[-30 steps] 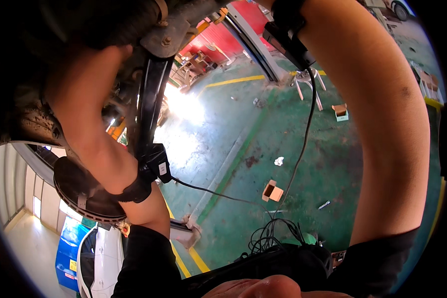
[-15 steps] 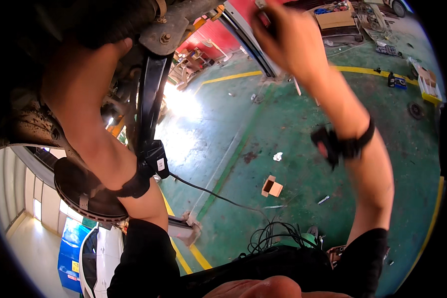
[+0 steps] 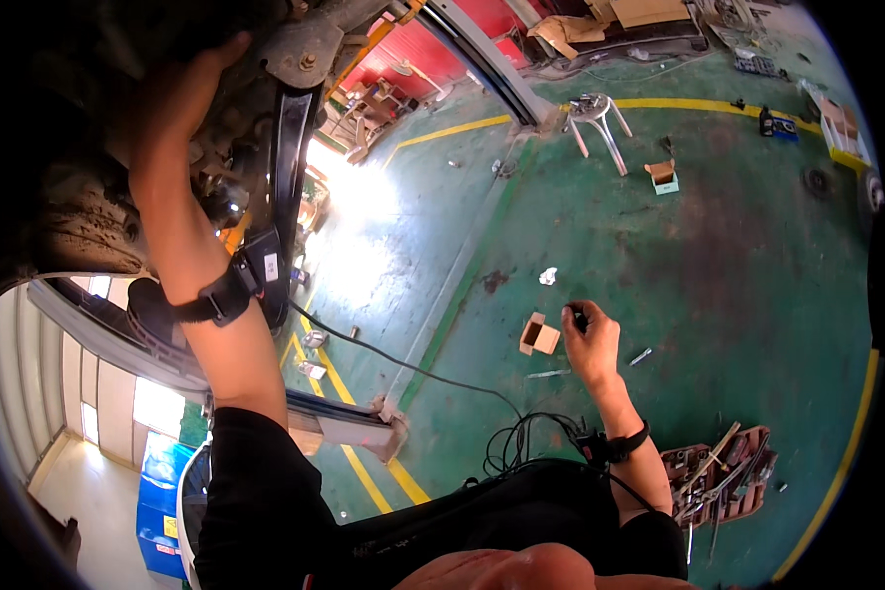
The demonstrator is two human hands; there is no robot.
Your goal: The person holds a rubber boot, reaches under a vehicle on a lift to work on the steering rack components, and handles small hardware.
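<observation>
1. Head view, upper left: the person's left hand point(image 3: 182, 93) reaches up to the grimy dark underside of a raised car point(image 3: 79, 211), fingers spread and pressed flat against the metal beside a grey bracket with a bolt head point(image 3: 303, 54); the hand grips nothing.
2. A black wrist strap carrying a small black box point(image 3: 231, 290) circles the left forearm, and a thin black cable point(image 3: 403, 366) runs from it down to a tangle of loops near the person's dark clothing.
3. Just right of that forearm, a long black metal suspension arm point(image 3: 287, 167) hangs down from the bracket.
4. Head view, centre right: the right hand point(image 3: 590, 344) is held low over the green painted workshop floor point(image 3: 718, 256), thumb and fingertips pinched together on a small dark object point(image 3: 579, 319); what kind of object it is cannot be told.
5. Below and left of that hand, on the floor, lies a small open brown cardboard box point(image 3: 538, 335), with a scrap of white paper point(image 3: 548, 276) beyond it.
6. At lower right, an open reddish-brown tray of metal hand tools point(image 3: 723, 477) sits on the floor near the right elbow.
7. Farther off, a white metal stool point(image 3: 598, 123) stands by a yellow painted floor line point(image 3: 718, 104).
</observation>
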